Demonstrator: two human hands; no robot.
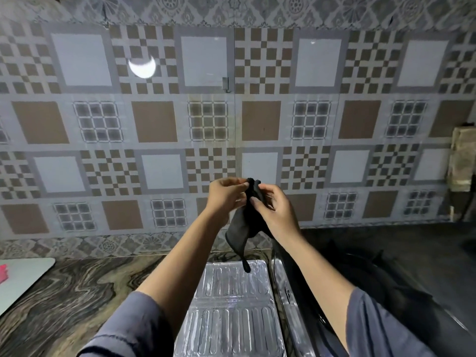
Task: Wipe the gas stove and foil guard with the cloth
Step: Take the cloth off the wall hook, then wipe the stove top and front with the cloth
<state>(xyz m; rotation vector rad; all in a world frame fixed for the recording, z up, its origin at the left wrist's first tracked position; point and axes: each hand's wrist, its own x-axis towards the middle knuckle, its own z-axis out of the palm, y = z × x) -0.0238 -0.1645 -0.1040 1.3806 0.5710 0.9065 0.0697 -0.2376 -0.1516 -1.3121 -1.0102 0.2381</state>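
A dark cloth [243, 228] hangs in the air in front of the tiled wall, its lower corner dangling just above the foil guard [231, 310]. My left hand [225, 193] pinches the cloth's top edge and my right hand [274, 208] grips it from the right side. The silver ribbed foil guard lies flat on the counter below my forearms. The black gas stove [386, 274] sits to the right of the foil, dark and partly hidden by my right arm.
A patterned tile wall [159, 119] stands straight ahead. The counter [77, 292] has a dark wood-grain look. A white board [23, 279] with something red lies at the left edge. A beige object [462, 161] leans at the far right.
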